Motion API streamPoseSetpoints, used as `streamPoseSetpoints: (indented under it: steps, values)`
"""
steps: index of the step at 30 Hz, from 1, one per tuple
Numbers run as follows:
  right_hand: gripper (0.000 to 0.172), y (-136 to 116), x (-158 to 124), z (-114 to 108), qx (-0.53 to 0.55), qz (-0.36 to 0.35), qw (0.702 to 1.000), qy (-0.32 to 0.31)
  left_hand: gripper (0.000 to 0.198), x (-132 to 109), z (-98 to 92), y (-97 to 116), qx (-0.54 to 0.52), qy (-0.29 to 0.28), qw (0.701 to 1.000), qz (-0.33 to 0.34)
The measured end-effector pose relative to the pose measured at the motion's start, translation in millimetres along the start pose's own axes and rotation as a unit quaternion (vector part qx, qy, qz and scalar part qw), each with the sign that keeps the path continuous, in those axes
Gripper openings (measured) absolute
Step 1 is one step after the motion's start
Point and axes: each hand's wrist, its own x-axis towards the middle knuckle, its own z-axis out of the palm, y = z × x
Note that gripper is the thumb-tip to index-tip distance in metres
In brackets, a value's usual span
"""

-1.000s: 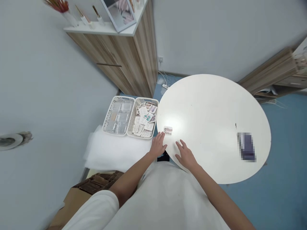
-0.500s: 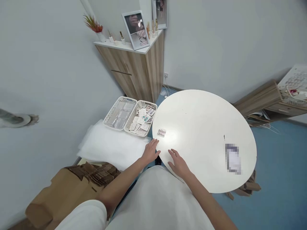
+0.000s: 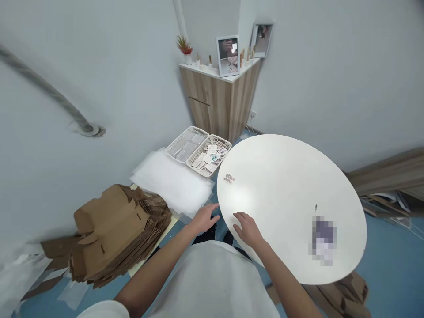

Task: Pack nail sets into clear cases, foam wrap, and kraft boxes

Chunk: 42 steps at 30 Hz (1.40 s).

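My left hand [image 3: 203,218] hovers just off the near left edge of the round white table [image 3: 281,185], fingers stretched out and holding nothing. Over the table's near edge is my right hand [image 3: 247,227], its fingers apart and likewise without anything in them; whether it touches the tabletop I cannot tell. Beyond both hands, a small card of press-on nails [image 3: 229,178] lies near the table's left rim. A basket of nail cards [image 3: 209,155] stands left of the table, beside a basket of clear plastic packs [image 3: 187,144].
White foam sheets [image 3: 172,181] lie in front of the baskets. Stacked flat brown cardboard boxes [image 3: 119,234] are at the left. A pixelated object [image 3: 323,240] rests on the table's right side. Behind stands a wooden cabinet [image 3: 213,101] with picture frames and small bottles.
My view has turned to the left, so the cardboard stack shows more fully. My left hand sits lower, farther from the nail card. Both hands stay empty.
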Motion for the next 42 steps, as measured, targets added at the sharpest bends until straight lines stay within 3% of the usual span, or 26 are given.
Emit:
streamPoseSetpoints:
  steps: [5,11,19,23,27,35,42]
  values:
    - [0.036,-2,3,2,-0.060,-0.009,0.998,0.000,0.045,-26,-15.7,-7,0.009,0.012,1.000,-0.021]
    - [0.036,-10,15,3,-0.079,-0.018,0.997,-0.008,0.044,-55,-42.3,-32,0.047,0.040,0.998,-0.016]
    - [0.037,-75,68,7,-0.090,-0.052,0.994,-0.045,0.044,-74,-89.1,-67,0.095,0.040,0.995,0.008]
    - [0.038,-107,89,14,-0.110,-0.072,0.990,-0.047,0.046,-70,-109.1,-79,0.115,0.043,0.992,-0.007]
    - [0.038,-120,102,15,-0.115,-0.073,0.989,-0.060,0.045,-61,-125.4,-89,0.123,0.047,0.991,-0.020]
    - [0.037,-117,138,3,-0.118,-0.063,0.988,-0.082,0.047,-30,-145.7,-120,0.084,0.058,0.994,-0.035]
    - [0.037,-102,220,7,-0.085,-0.094,0.990,-0.057,0.052,7,-167.3,-149,0.074,0.038,0.992,-0.096]
